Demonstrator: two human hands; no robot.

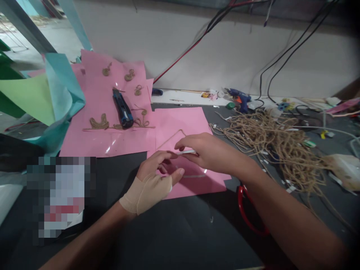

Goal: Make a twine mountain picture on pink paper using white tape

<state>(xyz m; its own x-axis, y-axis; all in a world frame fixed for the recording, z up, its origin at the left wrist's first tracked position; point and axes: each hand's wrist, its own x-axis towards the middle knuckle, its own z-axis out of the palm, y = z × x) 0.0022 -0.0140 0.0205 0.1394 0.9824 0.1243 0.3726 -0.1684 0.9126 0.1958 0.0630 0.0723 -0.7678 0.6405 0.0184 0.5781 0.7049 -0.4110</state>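
Observation:
My right hand [209, 152] is closed on a thin white strip [187, 152] above a pink sheet [208, 118]. My left hand [153, 183], with a tan wrap around its wrist and palm, is beside the strip's left end. Its thumb stands apart from its bent fingers; whether the fingertips touch the strip I cannot tell. A thin piece of twine [171, 138] bends across the sheet just behind both hands. Near the sheet's front edge a pale line [194, 176] shows. To the right lies a loose heap of brown twine [270, 138].
Left of the hands, another pink sheet [98, 90] bears a utility knife [123, 108] and several twine shapes. A blue glue gun [239, 98] lies at the back. Red scissor-like handles [244, 213] show beneath my right forearm. Cables [206, 32] run along the wall.

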